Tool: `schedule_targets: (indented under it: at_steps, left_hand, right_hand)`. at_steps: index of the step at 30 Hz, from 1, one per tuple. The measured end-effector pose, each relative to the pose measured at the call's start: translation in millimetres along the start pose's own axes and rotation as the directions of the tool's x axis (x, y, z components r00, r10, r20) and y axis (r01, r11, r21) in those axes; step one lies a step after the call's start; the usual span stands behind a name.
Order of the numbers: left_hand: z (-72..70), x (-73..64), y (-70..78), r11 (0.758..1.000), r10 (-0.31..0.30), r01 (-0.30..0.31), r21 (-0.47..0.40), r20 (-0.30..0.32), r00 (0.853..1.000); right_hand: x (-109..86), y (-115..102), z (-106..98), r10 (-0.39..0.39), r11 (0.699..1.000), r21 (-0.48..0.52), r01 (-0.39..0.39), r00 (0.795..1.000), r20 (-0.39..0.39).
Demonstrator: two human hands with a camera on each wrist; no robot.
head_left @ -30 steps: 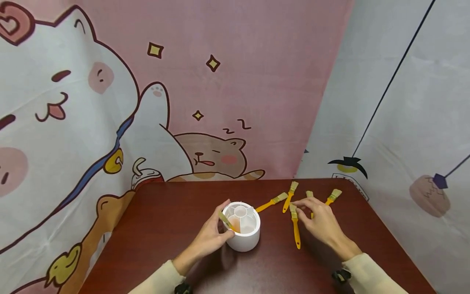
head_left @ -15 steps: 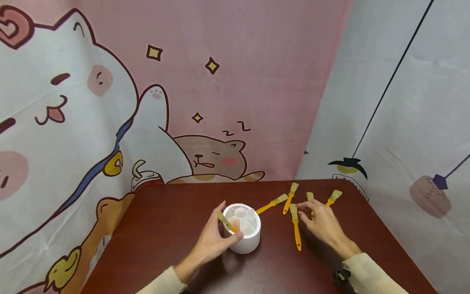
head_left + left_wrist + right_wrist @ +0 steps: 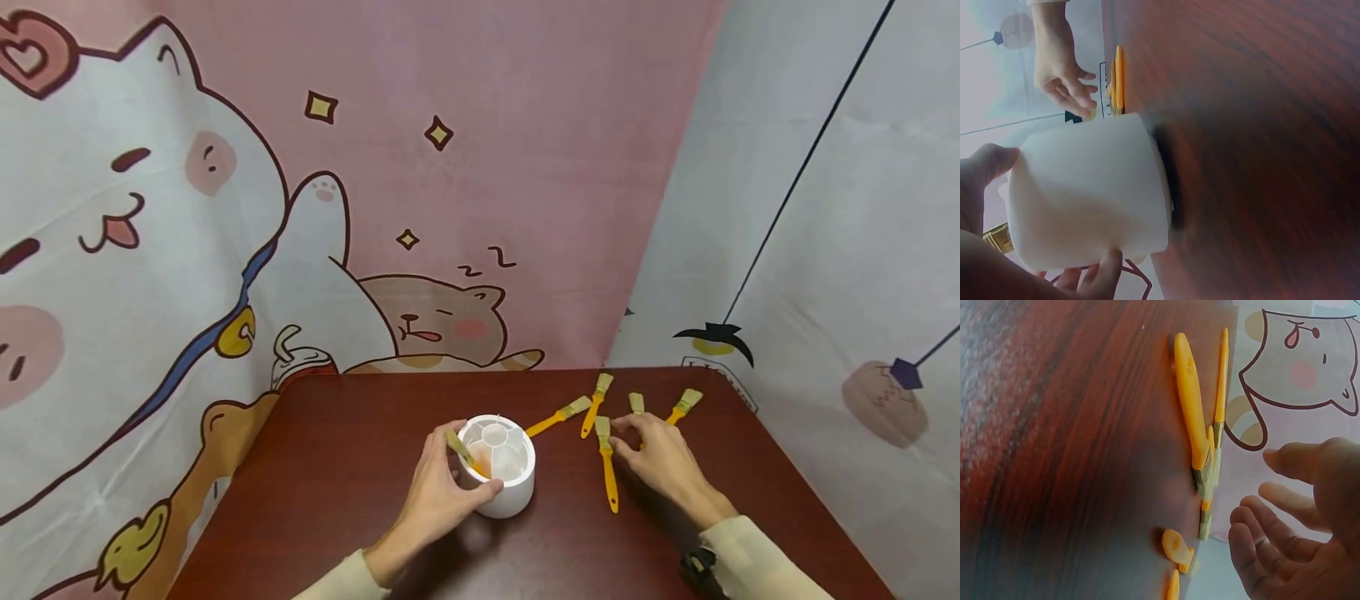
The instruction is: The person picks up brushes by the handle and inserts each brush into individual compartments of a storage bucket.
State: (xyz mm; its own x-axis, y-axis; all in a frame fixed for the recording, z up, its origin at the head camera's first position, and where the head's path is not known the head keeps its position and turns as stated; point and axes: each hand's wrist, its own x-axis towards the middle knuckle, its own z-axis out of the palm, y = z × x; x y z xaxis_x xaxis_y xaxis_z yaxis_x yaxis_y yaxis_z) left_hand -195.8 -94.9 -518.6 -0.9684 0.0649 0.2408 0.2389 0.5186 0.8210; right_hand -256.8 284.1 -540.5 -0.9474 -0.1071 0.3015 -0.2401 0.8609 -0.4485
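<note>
A white round holder [image 3: 517,498] with several compartments is gripped by my left hand [image 3: 438,492], thumb at the near rim and fingers on its far left side. One paintbrush [image 3: 460,448] leans in it, bristles up. The left wrist view shows the holder's plain side wall [image 3: 1091,194]; whether its base fully touches the table cannot be made out. My right hand [image 3: 662,457] hovers beside a yellow-handled paintbrush [image 3: 607,473], whose bristles point away from me. In the right wrist view that hand [image 3: 1300,531] holds nothing, its fingers loosely bent.
More yellow brushes lie on the dark red table [image 3: 337,467]: one beside the holder [image 3: 558,415], one further back [image 3: 596,406], one partly behind my right hand [image 3: 636,403], and one at the right [image 3: 684,404]. A cartoon-printed cloth [image 3: 555,208] hangs behind the table.
My left thumb has moved to the right along the holder's near rim. My right fingers have drawn slightly back from the nearest brush's bristles. The brushes lie as before.
</note>
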Motion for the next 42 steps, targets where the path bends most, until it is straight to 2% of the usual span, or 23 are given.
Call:
schedule_targets:
  at_steps: [7,14,20,31,37,42]
  left_hand:
    - [-6.3,5.0,-8.6,0.993,0.05,-0.039,-0.108,0.104,0.993]
    - [-10.2,9.4,-12.0,0.983,0.07,-0.042,-0.176,0.152,0.986]
    - [-11.2,10.8,-11.5,0.982,0.075,-0.044,-0.184,0.164,0.984]
    - [-11.6,9.8,-12.4,0.981,0.076,-0.042,-0.192,0.176,0.981]
    - [-11.9,9.8,-13.1,0.98,0.071,-0.035,-0.197,0.177,0.982]
    - [-12.1,10.1,-13.9,0.977,0.065,-0.025,-0.212,0.184,0.981]
  right_hand:
    - [-0.6,3.5,7.7,0.016,1.0,-0.009,-0.016,1.0,0.013]
    - [3.2,1.6,11.2,0.075,0.997,-0.014,-0.075,0.997,0.025]
    - [5.5,1.3,15.4,0.129,0.992,-0.015,-0.128,0.989,0.067]
    - [8.7,0.8,24.7,0.113,0.993,-0.022,-0.112,0.99,0.083]
    - [10.0,-0.7,28.4,0.121,0.993,-0.018,-0.12,0.985,0.12]
    - [10.5,-1.8,29.6,0.126,0.992,-0.026,-0.124,0.986,0.113]
